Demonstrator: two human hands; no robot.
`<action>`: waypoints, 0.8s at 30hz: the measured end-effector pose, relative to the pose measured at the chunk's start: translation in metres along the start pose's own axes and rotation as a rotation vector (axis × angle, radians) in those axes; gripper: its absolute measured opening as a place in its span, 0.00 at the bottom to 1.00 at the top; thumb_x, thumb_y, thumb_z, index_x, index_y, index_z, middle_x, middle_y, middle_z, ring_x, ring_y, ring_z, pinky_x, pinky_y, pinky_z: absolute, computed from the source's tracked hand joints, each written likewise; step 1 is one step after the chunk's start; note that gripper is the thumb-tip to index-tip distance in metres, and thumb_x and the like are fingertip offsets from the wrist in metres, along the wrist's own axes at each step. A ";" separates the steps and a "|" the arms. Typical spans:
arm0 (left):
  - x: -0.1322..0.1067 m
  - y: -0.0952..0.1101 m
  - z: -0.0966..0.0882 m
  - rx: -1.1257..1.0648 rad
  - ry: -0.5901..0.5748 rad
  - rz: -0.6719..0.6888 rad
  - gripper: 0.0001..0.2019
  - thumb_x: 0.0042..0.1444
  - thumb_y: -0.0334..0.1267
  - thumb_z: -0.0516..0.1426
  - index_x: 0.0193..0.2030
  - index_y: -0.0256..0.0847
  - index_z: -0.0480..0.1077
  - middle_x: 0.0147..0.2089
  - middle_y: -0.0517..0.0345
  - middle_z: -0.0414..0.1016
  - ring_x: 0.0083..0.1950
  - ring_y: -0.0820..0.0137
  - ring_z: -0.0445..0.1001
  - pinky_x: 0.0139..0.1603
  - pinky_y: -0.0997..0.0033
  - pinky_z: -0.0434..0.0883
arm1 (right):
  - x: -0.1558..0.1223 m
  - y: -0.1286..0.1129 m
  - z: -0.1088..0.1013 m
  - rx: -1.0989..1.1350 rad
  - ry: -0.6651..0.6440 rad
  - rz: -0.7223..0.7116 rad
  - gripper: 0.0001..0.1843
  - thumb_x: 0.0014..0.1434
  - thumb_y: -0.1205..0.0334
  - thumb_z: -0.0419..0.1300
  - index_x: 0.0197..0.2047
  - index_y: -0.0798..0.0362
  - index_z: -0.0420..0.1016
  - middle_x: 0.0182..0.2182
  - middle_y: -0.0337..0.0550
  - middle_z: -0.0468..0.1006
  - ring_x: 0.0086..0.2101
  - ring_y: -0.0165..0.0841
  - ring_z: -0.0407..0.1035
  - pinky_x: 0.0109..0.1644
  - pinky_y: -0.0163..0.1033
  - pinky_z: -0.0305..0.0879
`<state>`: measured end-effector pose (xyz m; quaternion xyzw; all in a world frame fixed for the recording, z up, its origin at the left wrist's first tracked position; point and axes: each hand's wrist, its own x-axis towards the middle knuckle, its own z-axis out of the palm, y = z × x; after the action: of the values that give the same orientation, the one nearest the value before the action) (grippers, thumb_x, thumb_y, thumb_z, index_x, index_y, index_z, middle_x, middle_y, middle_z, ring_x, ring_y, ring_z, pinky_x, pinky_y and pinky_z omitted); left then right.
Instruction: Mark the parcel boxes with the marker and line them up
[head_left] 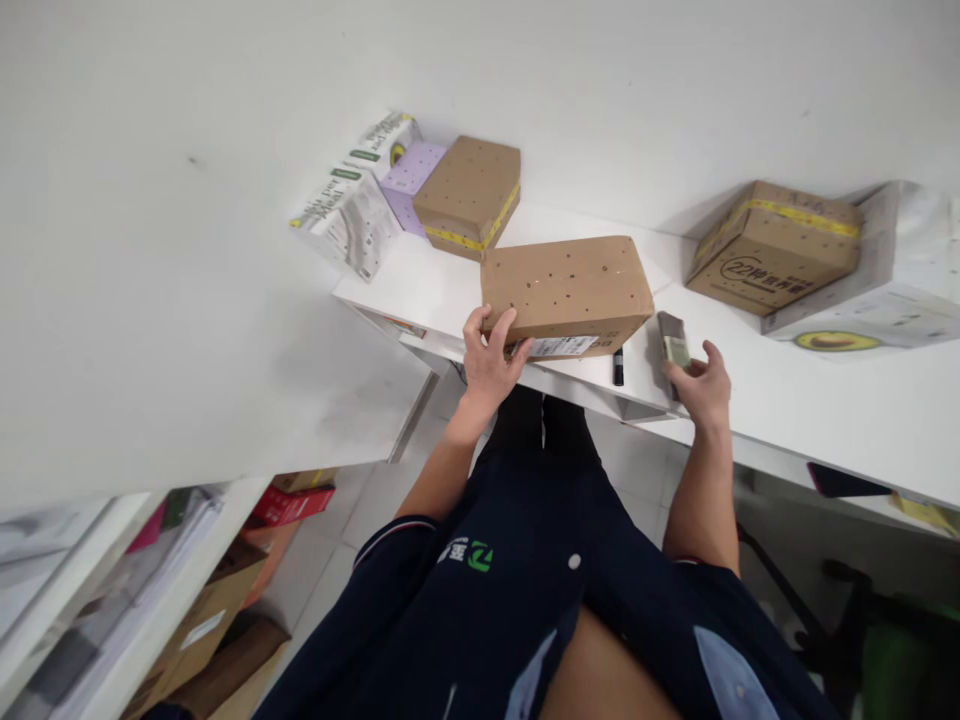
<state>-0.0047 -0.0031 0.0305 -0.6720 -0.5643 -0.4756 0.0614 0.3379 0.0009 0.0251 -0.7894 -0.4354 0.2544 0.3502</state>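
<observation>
- You wear a dark navy short-sleeved shirt [517, 620].
- Its left sleeve hem [394, 528] carries thin red and white stripes.
- A green and white logo [469, 555] sits on the chest, a white button [574, 562] beside it.
- Pale blue panels [724, 670] show lower down.
- Dark trousers [540, 430] cover your legs.
- Your left hand [487, 365] and right hand [701, 385] are bare, forearms too.

White table [795, 400] in view, long brown box [566, 285] sitting at its near edge. Beyond that box, to the left: taped square box [466, 195], purple packet [412, 172], white carton [349, 215]. Right of it: black marker [618, 366], small grey tool [674, 343], printed carton [776, 248], avocado-print box [892, 290].
</observation>
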 end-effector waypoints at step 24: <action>-0.025 0.002 -0.019 -0.058 -0.034 -0.108 0.26 0.69 0.55 0.43 0.68 0.48 0.57 0.70 0.43 0.60 0.75 0.60 0.55 0.71 0.52 0.64 | -0.147 -0.124 0.074 1.237 -1.434 0.496 0.38 0.54 0.28 0.52 0.55 0.49 0.71 0.47 0.52 0.82 0.46 0.47 0.78 0.46 0.57 0.78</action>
<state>-0.0114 -0.0331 0.0238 -0.6500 -0.5869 -0.4827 0.0066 0.1502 -0.0549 0.0888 -0.1935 -0.1563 0.9238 0.2912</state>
